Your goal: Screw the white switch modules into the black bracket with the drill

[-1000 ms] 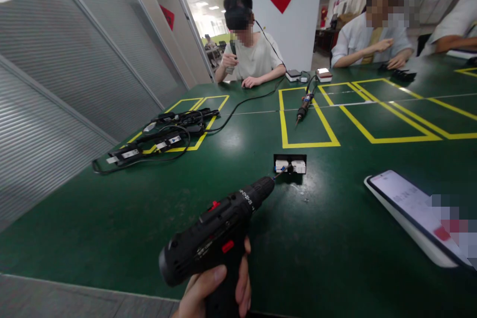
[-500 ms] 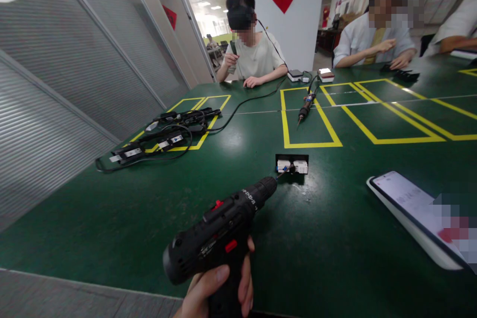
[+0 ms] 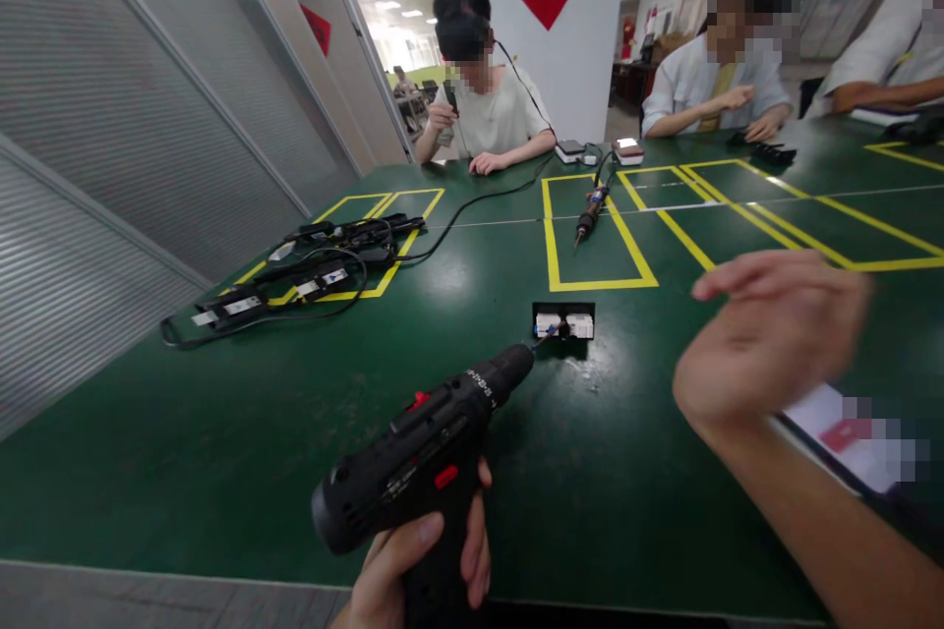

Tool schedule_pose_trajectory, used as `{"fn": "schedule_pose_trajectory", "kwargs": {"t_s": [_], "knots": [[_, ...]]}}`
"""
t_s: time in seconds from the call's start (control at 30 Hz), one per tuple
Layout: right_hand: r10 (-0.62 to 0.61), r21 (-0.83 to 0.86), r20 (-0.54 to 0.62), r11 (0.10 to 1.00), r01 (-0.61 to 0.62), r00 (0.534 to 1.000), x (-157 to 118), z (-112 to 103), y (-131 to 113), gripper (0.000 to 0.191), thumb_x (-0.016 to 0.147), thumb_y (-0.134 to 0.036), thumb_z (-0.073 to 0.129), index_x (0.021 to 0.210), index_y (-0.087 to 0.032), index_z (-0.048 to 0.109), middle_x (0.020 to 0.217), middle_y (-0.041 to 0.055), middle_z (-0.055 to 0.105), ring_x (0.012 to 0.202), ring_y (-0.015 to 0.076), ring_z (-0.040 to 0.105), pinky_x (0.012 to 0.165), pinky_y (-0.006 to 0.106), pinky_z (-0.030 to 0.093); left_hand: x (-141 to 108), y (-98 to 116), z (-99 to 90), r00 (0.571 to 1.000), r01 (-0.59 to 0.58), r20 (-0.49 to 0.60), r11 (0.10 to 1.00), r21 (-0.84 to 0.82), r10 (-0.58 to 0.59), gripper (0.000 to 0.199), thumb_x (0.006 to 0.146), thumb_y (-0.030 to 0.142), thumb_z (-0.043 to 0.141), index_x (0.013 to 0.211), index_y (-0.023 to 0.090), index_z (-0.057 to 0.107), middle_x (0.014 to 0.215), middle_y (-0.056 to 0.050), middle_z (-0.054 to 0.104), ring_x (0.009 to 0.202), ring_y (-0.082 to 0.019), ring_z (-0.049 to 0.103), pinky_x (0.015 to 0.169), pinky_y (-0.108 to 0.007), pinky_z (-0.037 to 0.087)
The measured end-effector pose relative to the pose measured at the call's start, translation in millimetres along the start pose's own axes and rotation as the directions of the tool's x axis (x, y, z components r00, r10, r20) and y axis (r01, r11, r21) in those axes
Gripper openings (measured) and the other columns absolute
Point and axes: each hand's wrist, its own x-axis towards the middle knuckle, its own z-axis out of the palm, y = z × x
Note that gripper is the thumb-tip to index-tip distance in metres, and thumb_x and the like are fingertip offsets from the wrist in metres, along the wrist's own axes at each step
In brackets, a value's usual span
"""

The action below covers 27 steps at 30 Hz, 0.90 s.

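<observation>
My left hand (image 3: 390,565) is wrapped around the handle of a black cordless drill (image 3: 413,457) with red switches. Its chuck points away and to the right. The thin bit overlaps a small black plate with white blocks (image 3: 580,325) that stands on the green table (image 3: 221,472); contact between them is unclear. Over the table at the right hovers my right hand (image 3: 774,344), slightly blurred. Its fingers are curled together, and anything inside them is hidden. Below and behind it lies a phone (image 3: 822,423), partly covered by the forearm.
Black strip-like parts with white pieces and cables (image 3: 324,260) lie at the left. A corded electric screwdriver (image 3: 592,213) rests inside a yellow-taped rectangle (image 3: 605,286). Across the table sit a person in a light shirt (image 3: 501,108) and other people at the right.
My right hand has come into view from the right, over the phone. My left hand still holds the drill near the plate. The whole view has shifted slightly.
</observation>
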Motion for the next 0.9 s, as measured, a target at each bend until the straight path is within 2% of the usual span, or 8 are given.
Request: {"fn": "schedule_pose_trajectory", "kwargs": {"t_s": [0.07,0.13,0.23,0.37,0.43,0.53,0.7,0.9], "knots": [[0.099,-0.096,0.144,0.992,-0.085,0.985,-7.8,3.6,12.0,0.020,0.092,-0.026,0.036,0.085,-0.019,0.053,0.084,0.0046,0.053,0.080,0.0173,0.053,0.072,0.037,0.046,0.3,0.6,0.7,1.000,0.000,-0.002,1.000,0.002,0.000,0.039,0.082,0.035,0.041,0.113,0.011,0.044,0.063,-0.005,0.054,0.050,-0.019,0.056,0.052,-0.034,0.042],[0.198,-0.207,0.348,0.970,-0.131,0.916,-17.4,7.4,27.5,0.014,0.088,-0.023,0.041,0.090,-0.018,0.054,0.095,0.0077,0.055,0.090,0.0202,0.053,0.079,0.040,0.045,0.6,1.5,1.6,1.000,0.004,-0.002,1.000,0.001,-0.004,0.039,0.082,0.035,0.042,0.113,0.011,0.044,0.064,-0.005,0.054,0.051,-0.019,0.056,0.053,-0.034,0.042],[0.209,-0.255,0.568,0.964,-0.071,0.796,-31.3,10.2,48.8,0.021,0.081,-0.023,0.048,0.100,-0.018,0.056,0.108,0.0109,0.055,0.105,0.0253,0.050,0.090,0.046,0.041,0.8,3.0,3.0,1.000,0.012,-0.003,1.000,0.009,-0.012,0.039,0.082,0.035,0.042,0.113,0.011,0.044,0.063,-0.005,0.054,0.051,-0.019,0.056,0.052,-0.033,0.041],[0.235,-0.241,0.733,0.967,-0.080,0.639,-42.8,11.0,64.1,0.033,0.079,-0.020,0.049,0.111,-0.020,0.055,0.118,0.0114,0.052,0.115,0.0275,0.047,0.099,0.048,0.036,1.1,3.5,3.9,1.000,0.022,-0.004,1.000,0.023,-0.022,0.040,0.082,0.037,0.042,0.112,0.011,0.044,0.063,-0.005,0.054,0.050,-0.018,0.055,0.051,-0.032,0.041],[0.242,-0.227,0.767,0.969,-0.101,0.595,-45.3,11.8,67.9,0.037,0.078,-0.018,0.050,0.114,-0.021,0.053,0.117,0.0104,0.053,0.112,0.0259,0.049,0.099,0.046,0.037,1.3,2.5,3.2,1.000,0.018,-0.001,1.000,0.021,-0.018,0.041,0.081,0.039,0.043,0.112,0.011,0.044,0.062,-0.005,0.053,0.049,-0.018,0.054,0.050,-0.032,0.041],[0.250,-0.219,0.773,0.968,-0.124,0.584,-46.2,13.2,72.0,0.040,0.077,-0.016,0.050,0.117,-0.022,0.051,0.114,0.0087,0.055,0.107,0.0227,0.052,0.097,0.043,0.040,1.2,-0.7,0.0,1.000,0.012,-0.004,1.000,0.004,-0.012,0.041,0.082,0.038,0.042,0.113,0.011,0.043,0.062,-0.005,0.054,0.048,-0.018,0.054,0.049,-0.033,0.042],[0.272,-0.237,0.740,0.961,-0.139,0.615,-47.2,14.1,76.8,0.040,0.078,-0.014,0.049,0.117,-0.021,0.051,0.113,0.0084,0.055,0.106,0.0208,0.053,0.096,0.039,0.040,1.3,-5.6,-6.5,0.999,0.036,0.024,0.999,-0.029,-0.036,0.042,0.081,0.039,0.044,0.114,0.013,0.042,0.062,-0.006,0.057,0.049,-0.021,0.058,0.049,-0.033,0.043],[0.301,-0.262,0.717,0.952,-0.157,0.629,-49.8,14.2,79.5,0.039,0.080,-0.018,0.050,0.118,-0.021,0.050,0.114,0.0083,0.055,0.106,0.0207,0.053,0.095,0.039,0.041,3.9,-1.9,-0.9,1.000,0.026,0.007,0.997,-0.073,-0.026,0.036,0.084,0.034,0.042,0.113,0.013,0.041,0.063,-0.006,0.057,0.049,-0.019,0.057,0.049,-0.033,0.044]]}}
